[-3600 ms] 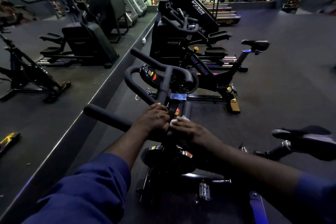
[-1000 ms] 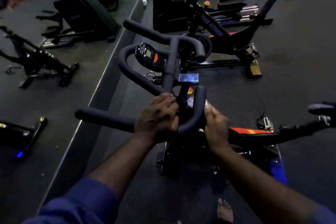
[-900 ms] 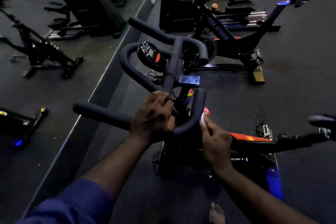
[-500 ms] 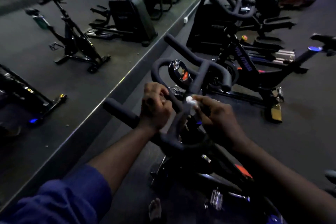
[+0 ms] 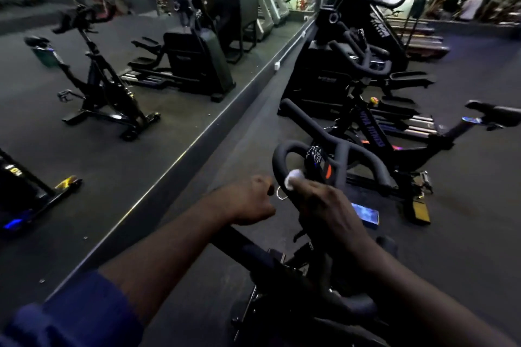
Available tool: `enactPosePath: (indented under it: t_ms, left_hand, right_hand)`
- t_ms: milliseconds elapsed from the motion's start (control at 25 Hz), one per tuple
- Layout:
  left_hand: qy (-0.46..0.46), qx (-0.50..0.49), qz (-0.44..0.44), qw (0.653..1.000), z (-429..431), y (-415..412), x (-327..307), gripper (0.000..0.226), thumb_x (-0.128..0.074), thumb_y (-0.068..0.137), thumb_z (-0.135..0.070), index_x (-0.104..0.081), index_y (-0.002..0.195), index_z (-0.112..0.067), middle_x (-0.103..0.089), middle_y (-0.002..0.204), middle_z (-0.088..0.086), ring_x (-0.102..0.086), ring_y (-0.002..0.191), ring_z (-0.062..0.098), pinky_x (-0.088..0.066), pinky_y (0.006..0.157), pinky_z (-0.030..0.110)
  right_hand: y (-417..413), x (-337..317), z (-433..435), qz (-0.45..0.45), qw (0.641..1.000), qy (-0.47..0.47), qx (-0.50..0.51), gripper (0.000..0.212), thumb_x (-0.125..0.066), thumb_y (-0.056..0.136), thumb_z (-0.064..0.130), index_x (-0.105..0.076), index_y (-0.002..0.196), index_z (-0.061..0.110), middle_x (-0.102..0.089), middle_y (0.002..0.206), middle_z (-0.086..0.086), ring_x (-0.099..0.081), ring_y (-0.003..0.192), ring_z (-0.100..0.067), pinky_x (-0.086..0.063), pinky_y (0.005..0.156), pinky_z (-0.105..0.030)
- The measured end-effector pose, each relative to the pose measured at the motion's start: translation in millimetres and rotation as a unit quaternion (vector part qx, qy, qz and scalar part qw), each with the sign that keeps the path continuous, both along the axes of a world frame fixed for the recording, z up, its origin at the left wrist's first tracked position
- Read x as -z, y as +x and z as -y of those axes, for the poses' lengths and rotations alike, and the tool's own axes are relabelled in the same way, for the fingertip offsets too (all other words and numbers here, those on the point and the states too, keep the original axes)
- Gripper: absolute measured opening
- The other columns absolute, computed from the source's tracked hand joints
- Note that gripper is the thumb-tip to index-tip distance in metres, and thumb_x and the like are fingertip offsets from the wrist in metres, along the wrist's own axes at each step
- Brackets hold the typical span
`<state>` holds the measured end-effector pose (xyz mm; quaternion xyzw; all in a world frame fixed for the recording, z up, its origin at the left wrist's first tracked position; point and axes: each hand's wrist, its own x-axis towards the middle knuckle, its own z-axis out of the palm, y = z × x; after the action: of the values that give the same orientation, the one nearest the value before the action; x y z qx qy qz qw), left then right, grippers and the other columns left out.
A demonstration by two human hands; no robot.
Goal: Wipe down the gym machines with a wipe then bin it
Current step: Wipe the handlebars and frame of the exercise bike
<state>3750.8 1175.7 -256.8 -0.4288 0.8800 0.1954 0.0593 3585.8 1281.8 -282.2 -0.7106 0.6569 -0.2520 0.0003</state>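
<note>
Now my right grip, pinching the wipe, has reached the far handlebar loop, my left grip clamping the near bar: wiping unfinished.

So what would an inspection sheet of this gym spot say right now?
Surface: dark gym floor.
Job's things: white wipe pressed on the near bike's handlebar, beside its console.
Clutter: nothing seen.
Grippers: right hand pinches the wipe; left hand has curled fingers, seemingly round the handlebar.
Cables: nothing seen.
Surroundings: mirror wall at left; second bike and larger machines ahead.
</note>
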Motion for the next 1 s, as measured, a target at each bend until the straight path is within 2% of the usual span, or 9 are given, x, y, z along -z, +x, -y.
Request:
enactPosePath:
  t_ms: [80,200,320,440,600,720,800,880,1000]
  left_hand:
    - [-0.032,0.058,0.017,0.998,4,0,2,0.041,-0.063,0.095,-0.041,-0.059,0.13,-0.019,-0.058,0.133,0.003,-0.06,0.121,0.025,-0.048,0.096,0.031]
    - [-0.054,0.101,0.038,0.993,2,2,6,0.042,-0.062,0.095,-0.045,-0.061,0.127,-0.018,-0.062,0.129,0.004,-0.063,0.118,0.029,-0.054,0.094,0.04]
    - [-0.041,0.147,0.048,0.987,0,-1,8,0.046,-0.061,0.098,-0.043,-0.058,0.134,-0.014,-0.059,0.136,0.007,-0.061,0.122,0.029,-0.051,0.094,0.037]
    - [0.021,0.148,0.048,0.988,4,-4,8,0.046,-0.062,0.1,-0.041,-0.059,0.136,-0.012,-0.062,0.138,0.01,-0.06,0.124,0.03,-0.05,0.097,0.034]
    - [0.189,0.054,-0.038,0.98,12,0,17,0.017,-0.055,0.103,-0.017,-0.066,0.111,-0.007,-0.07,0.117,0.018,-0.068,0.1,0.033,-0.049,0.075,0.032]
    - [0.408,-0.162,-0.313,0.842,24,2,13,0.019,-0.045,0.105,0.004,-0.056,0.096,-0.008,-0.065,0.087,0.017,-0.06,0.07,0.025,-0.047,0.055,0.024]
    - [0.463,-0.266,-0.471,0.702,33,3,10,0.011,-0.047,0.106,-0.005,-0.057,0.107,-0.007,-0.068,0.092,0.014,-0.065,0.079,0.024,-0.053,0.069,0.026]
    - [0.546,-0.311,-0.504,0.592,39,2,5,0.038,-0.044,0.109,-0.037,-0.057,0.115,-0.002,-0.069,0.112,0.021,-0.068,0.098,0.031,-0.054,0.092,0.038]
    - [0.604,-0.309,-0.499,0.539,41,-5,0,0.083,-0.033,0.1,-0.075,-0.06,0.12,0.001,-0.071,0.113,0.024,-0.07,0.097,0.033,-0.058,0.088,0.045]
  right_hand:
    - [14,-13,38,0.007,0.999,-0.006,0.035,0.033,-0.058,0.082,-0.003,-0.056,0.112,0.012,-0.062,0.103,0.0,-0.064,0.089,-0.028,-0.039,0.07,-0.029]
    - [30,-9,53,0.02,0.999,-0.003,0.041,0.047,-0.053,0.084,0.003,-0.053,0.13,0.012,-0.059,0.137,-0.004,-0.066,0.109,-0.033,-0.053,0.082,-0.039]
    - [27,-4,17,0.027,0.998,-0.024,0.052,0.038,-0.056,0.098,0.002,-0.058,0.132,0.016,-0.069,0.12,-0.003,-0.07,0.106,-0.027,-0.055,0.08,-0.034]
    - [28,-12,37,-0.005,0.993,-0.05,0.11,0.023,-0.065,0.091,0.004,-0.065,0.111,0.016,-0.069,0.096,-0.006,-0.068,0.085,-0.032,-0.051,0.068,-0.04]
    - [41,-4,74,0.013,0.998,-0.009,0.068,0.051,-0.063,0.077,-0.012,-0.068,0.126,0.003,-0.059,0.145,-0.013,-0.05,0.141,-0.029,-0.041,0.111,-0.029]
    - [32,5,38,0.01,0.998,-0.054,0.039,0.049,-0.054,0.088,-0.011,-0.068,0.132,0.006,-0.061,0.145,-0.012,-0.053,0.14,-0.023,-0.045,0.114,-0.033]
    - [31,0,29,0.008,0.997,-0.06,0.041,0.038,-0.047,0.097,0.0,-0.068,0.128,0.009,-0.069,0.131,-0.011,-0.067,0.121,-0.025,-0.056,0.101,-0.037]
    - [33,-12,54,0.027,0.993,-0.065,0.096,0.022,-0.054,0.102,0.009,-0.065,0.121,0.013,-0.069,0.115,-0.006,-0.069,0.1,-0.026,-0.057,0.084,-0.041]
    - [45,-10,77,0.012,0.995,-0.036,0.092,0.036,-0.054,0.094,-0.002,-0.065,0.126,0.007,-0.061,0.139,-0.011,-0.056,0.132,-0.025,-0.043,0.108,-0.02]
